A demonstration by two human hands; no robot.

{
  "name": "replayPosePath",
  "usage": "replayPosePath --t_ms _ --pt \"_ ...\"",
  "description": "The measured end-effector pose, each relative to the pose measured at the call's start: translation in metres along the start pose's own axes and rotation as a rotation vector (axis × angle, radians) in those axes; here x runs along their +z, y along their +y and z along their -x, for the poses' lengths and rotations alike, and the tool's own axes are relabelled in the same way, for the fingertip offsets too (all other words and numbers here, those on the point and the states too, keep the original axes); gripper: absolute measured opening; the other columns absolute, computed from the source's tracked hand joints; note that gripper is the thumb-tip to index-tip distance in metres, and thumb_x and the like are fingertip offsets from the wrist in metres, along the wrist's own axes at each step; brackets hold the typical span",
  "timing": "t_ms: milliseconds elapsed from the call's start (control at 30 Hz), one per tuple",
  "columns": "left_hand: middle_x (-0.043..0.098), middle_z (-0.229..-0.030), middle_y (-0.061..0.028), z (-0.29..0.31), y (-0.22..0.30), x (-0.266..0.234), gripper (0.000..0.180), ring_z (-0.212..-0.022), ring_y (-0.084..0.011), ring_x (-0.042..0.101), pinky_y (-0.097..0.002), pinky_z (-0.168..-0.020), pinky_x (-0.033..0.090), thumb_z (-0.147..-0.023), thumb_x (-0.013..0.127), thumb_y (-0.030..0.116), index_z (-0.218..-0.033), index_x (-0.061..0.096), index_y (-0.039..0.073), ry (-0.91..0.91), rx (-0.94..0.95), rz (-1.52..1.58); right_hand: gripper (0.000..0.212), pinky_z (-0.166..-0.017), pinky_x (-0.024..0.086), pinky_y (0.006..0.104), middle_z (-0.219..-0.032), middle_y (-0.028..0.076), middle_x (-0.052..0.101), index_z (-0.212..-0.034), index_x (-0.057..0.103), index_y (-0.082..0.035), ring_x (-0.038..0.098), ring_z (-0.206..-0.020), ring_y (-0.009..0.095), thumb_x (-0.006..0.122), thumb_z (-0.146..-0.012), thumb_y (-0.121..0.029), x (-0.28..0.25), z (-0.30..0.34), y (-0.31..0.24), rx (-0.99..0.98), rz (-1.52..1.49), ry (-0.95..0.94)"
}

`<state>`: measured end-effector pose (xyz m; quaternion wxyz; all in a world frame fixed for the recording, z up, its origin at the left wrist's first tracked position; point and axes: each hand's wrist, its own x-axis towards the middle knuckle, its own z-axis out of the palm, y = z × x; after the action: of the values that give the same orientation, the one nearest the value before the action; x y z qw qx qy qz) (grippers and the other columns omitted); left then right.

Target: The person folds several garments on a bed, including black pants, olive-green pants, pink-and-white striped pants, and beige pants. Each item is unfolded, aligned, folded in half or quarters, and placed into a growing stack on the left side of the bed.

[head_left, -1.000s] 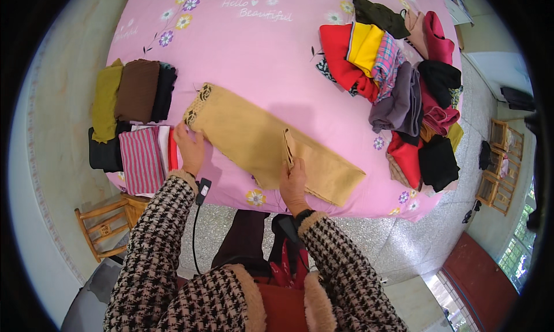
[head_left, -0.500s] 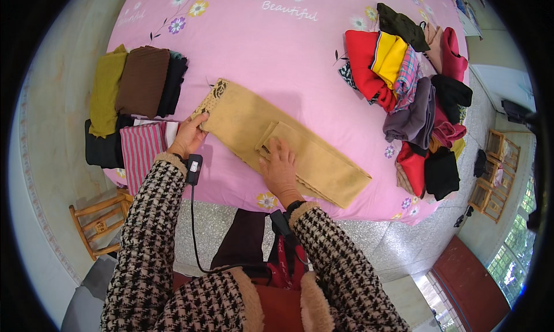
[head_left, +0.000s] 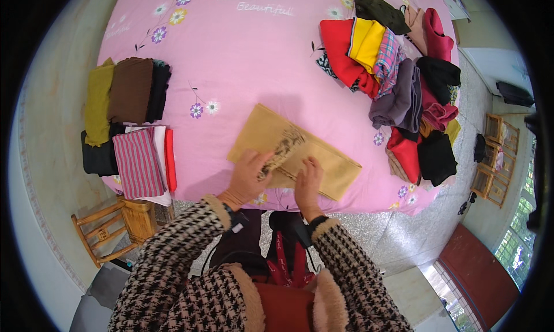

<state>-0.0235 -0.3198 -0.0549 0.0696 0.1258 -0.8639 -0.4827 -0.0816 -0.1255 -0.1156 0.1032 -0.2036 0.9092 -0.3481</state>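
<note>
A tan garment, folded into a long strip with a dark-patterned hem, lies slantwise on the pink bed near its front edge. My left hand is closed on the patterned end, which is turned inward over the middle of the strip. Part of that end looks smeared by motion. Beside it, my right hand rests on the cloth with its fingers apart, next to the turned-over end. The cloth beneath both palms is hidden.
Neatly folded clothes lie at the left: a brown garment, an olive one and a striped one. A looser heap with red and grey clothes sits at the right. A wooden chair stands by the bed's left corner.
My left hand has brought the patterned end rightward and inward over the strip. The right hand has shifted right and off the earlier folded part. The view has moved slightly.
</note>
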Motion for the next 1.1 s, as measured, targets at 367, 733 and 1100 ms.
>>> replayPosePath --t_ms 367,733,1100 --pt "0.049 -0.094 -0.0156 0.011 0.014 0.104 0.051 -0.09 -0.0333 0.049 -0.0414 -0.078 0.042 -0.07 0.066 0.004 -0.119 0.051 0.005 0.198 -0.175 -0.054 0.04 -0.09 0.038 0.0411 -0.111 0.02 0.051 -0.117 0.045 0.006 0.047 -0.104 0.033 0.056 -0.088 -0.019 -0.077 0.057 0.133 0.613 -0.003 0.115" --pt "0.029 -0.144 -0.0144 0.001 0.025 0.13 0.067 -0.131 -0.0338 0.028 -0.0434 -0.107 0.026 -0.078 0.058 0.015 -0.139 0.034 0.011 -0.152 0.0 -0.56 0.03 -0.08 0.045 0.0271 -0.101 0.004 0.06 -0.111 0.054 -0.001 0.055 -0.089 0.014 0.062 -0.088 -0.019 -0.08 0.047 0.153 0.933 -0.922 -0.076" --pt "0.025 -0.149 -0.0083 0.016 -0.008 0.127 0.066 -0.138 -0.0291 0.022 -0.0442 -0.11 0.022 -0.079 0.053 0.016 -0.141 0.032 0.011 -0.3 0.056 -0.701 0.03 -0.09 0.045 0.0305 -0.113 0.005 0.06 -0.115 0.055 -0.002 0.056 -0.105 0.017 0.059 -0.088 -0.014 -0.117 0.008 0.033 0.839 -1.229 -0.44"
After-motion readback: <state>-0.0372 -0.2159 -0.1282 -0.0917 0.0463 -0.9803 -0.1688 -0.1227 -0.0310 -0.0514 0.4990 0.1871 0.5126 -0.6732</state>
